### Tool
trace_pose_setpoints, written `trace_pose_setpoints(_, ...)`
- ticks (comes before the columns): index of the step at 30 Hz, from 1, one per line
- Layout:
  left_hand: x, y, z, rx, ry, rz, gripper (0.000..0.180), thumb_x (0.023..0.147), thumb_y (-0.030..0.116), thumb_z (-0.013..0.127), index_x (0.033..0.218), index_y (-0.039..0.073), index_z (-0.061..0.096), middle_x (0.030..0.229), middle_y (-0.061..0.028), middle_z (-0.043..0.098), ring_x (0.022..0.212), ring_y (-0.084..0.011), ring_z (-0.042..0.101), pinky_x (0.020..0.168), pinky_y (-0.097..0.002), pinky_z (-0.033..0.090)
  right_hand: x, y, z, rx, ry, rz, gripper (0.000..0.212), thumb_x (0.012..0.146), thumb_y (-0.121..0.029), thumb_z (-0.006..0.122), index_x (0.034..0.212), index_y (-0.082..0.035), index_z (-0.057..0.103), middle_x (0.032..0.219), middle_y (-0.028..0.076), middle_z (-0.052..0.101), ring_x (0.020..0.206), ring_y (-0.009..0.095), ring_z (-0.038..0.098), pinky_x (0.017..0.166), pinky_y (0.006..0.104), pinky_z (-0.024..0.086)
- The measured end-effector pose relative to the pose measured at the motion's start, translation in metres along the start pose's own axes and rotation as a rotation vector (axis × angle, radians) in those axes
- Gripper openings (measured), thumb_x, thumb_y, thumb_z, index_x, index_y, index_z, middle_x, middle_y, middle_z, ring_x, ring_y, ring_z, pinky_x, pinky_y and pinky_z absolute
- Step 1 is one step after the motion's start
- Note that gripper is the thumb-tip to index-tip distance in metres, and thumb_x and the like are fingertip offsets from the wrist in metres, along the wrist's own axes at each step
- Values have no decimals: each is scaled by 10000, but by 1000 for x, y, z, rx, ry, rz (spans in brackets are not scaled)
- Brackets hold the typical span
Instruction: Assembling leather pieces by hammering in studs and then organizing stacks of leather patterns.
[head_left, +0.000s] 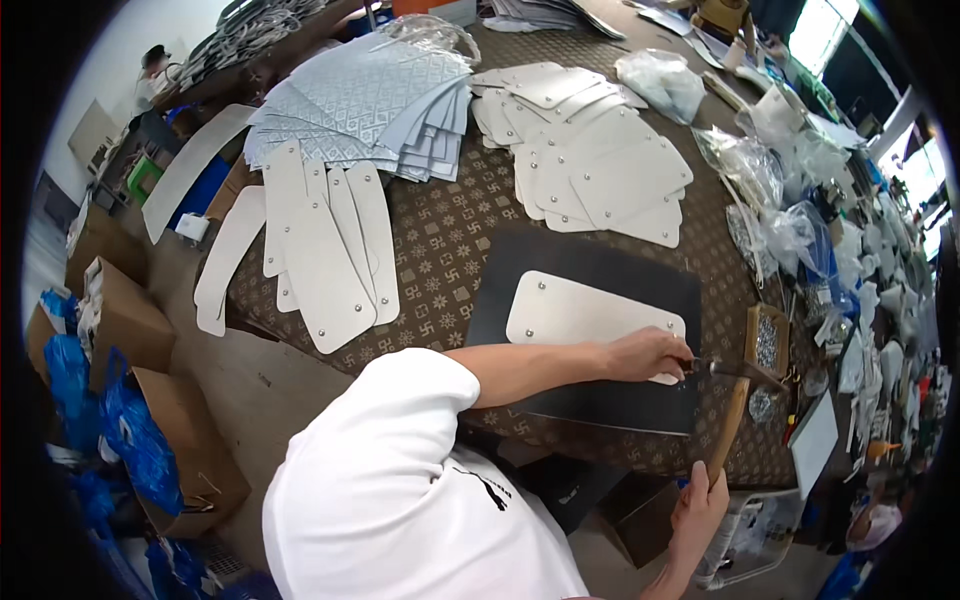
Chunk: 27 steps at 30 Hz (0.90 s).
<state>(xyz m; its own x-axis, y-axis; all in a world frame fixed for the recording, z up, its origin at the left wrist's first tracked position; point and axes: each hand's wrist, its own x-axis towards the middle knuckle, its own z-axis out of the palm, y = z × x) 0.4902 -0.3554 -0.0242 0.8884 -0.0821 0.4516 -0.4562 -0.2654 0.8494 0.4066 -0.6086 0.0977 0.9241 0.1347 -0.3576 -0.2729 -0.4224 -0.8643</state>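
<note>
My left hand [650,354] is closed in a pinch over the right end of a white rounded panel [585,310] with metal studs at its corners. What its fingers grip is mostly hidden; a small dark end shows beside the fingertips. The panel lies on a black square mat [600,400]. Lower right, my right hand [698,508] is wrapped round the wooden handle of a hammer [733,425]. The hammer's metal head is just right of the left fingertips, and whether it touches what they hold cannot be made out.
Fanned white studded panels [600,165] lie behind the mat, narrower ones [325,270] to the left. Grey-white patterned sheets [360,100] are stacked at the back. A tray of small metal pieces [768,345] sits right. Cardboard boxes [190,430] stand on the left floor.
</note>
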Motion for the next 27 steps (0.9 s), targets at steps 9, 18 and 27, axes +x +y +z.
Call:
trace_pose_setpoints(9,28,29,-100,-588,335,-377,720,984,80,616,1545,-28,178,823,-113,634,714,-180,652,661,-325,544,37,32,21,441,177,-21,256,1073,-282,558,893,-146,438,631,-73,353,425,17,294,349,218,224)
trace_pose_setpoints(18,154,77,-362,-313,830,-401,137,905,-22,539,798,-59,616,715,-168,640,541,-242,625,493,-351,545,95,54,31,406,220,-108,245,1067,-252,565,900,-115,450,640,-64,381,441,26,323,359,221,246)
trace_pose_setpoints(27,10,58,-228,770,-25,-464,392,884,324,799,1108,8,736,921,-126,748,870,-250,725,784,-381,560,100,67,34,431,280,-166,246,1068,-267,564,905,-117,455,642,-72,366,448,16,316,365,224,234)
